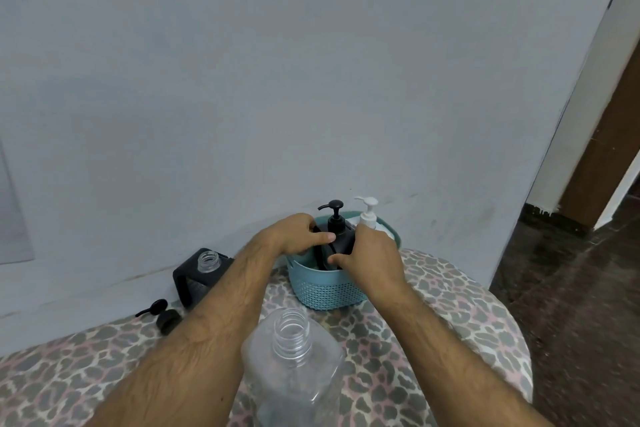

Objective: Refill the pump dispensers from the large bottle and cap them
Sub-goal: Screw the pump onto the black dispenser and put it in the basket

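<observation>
— Where is the black pump dispenser point(336, 236) now?

— Just below the middle of the frame, standing in the teal basket point(323, 288). The left hand point(297, 231) grips it from the left side, and the right hand point(369, 253) holds it from the right, fingers curled around its body.

— And the other things?

— The white pump dispenser point(367, 215) stands behind it in the same basket. The large clear bottle point(294, 357), uncapped, is at bottom centre. An open black dispenser point(201, 274) and its loose pump head point(160, 314) lie at the left.
</observation>
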Demonstrator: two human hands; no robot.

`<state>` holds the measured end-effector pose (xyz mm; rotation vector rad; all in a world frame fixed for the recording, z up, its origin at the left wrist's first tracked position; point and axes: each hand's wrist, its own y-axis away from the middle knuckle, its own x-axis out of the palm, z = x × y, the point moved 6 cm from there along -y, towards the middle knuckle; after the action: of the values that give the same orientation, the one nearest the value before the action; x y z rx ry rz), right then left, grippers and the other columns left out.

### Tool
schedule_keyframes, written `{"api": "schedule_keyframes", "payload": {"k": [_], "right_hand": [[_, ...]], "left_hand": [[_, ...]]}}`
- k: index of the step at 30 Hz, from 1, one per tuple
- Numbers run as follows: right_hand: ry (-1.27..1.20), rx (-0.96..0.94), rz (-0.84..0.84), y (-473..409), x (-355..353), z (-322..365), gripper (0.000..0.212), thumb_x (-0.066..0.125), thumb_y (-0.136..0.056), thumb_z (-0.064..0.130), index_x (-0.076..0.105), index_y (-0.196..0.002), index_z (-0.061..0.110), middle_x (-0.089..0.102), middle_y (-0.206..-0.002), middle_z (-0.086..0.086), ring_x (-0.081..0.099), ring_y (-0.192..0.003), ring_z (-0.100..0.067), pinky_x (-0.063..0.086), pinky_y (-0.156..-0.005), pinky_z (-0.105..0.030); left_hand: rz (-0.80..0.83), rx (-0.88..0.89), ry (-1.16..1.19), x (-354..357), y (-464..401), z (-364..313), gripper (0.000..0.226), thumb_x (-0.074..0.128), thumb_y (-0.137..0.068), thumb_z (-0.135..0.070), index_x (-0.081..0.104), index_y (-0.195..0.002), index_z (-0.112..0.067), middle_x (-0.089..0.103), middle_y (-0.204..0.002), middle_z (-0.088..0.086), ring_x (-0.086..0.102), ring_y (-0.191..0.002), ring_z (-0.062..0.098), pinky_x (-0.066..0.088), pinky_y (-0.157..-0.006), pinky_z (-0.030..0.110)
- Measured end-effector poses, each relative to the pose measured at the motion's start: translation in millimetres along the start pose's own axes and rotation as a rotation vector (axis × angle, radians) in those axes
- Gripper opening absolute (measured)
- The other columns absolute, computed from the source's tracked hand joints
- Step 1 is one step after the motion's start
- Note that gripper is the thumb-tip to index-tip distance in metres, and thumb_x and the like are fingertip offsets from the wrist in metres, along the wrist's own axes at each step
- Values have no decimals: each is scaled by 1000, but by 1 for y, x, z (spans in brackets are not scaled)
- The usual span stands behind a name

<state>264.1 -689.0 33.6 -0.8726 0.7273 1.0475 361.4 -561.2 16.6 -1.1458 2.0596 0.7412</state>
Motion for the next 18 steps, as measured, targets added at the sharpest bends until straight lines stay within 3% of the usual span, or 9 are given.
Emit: {"api": "schedule_keyframes", "payload": {"k": [3,7,13,18], "right_hand": [[40,15,9,-1,1,1,34,80,-79,34,63,-99,14,67,-93,-3,57,-81,-17,41,-67,-27],[145,26,28,-3,2,4,30,77,-81,30,65,-102,12,69,-98,-6,65,-93,-22,45,-68,-28],[368,-65,-61,-5,2,10,37,72,-84,40,65,-111,14,55,-119,-8,49,-110,-24,43,-87,-29],[314,-35,-65,-10,5,5,21,69,-87,22,66,-105,13,63,-108,-8,60,-99,-23,51,-81,-31]], "left_hand": [[-21,-4,-25,0,-2,1,54,64,-91,-51,64,-107,0,70,-96,16,62,-79,25,54,-84,43],[-64,-24,-74,2,-1,0,54,66,-88,-54,63,-109,-5,69,-116,18,68,-103,34,53,-95,48],[-111,-25,-136,2,-1,-2,57,66,-86,-58,61,-119,-11,68,-121,7,64,-107,23,52,-96,45],[-135,-15,-238,4,1,-6,56,57,-88,-65,61,-119,-19,67,-116,0,61,-101,18,50,-89,36]]}}
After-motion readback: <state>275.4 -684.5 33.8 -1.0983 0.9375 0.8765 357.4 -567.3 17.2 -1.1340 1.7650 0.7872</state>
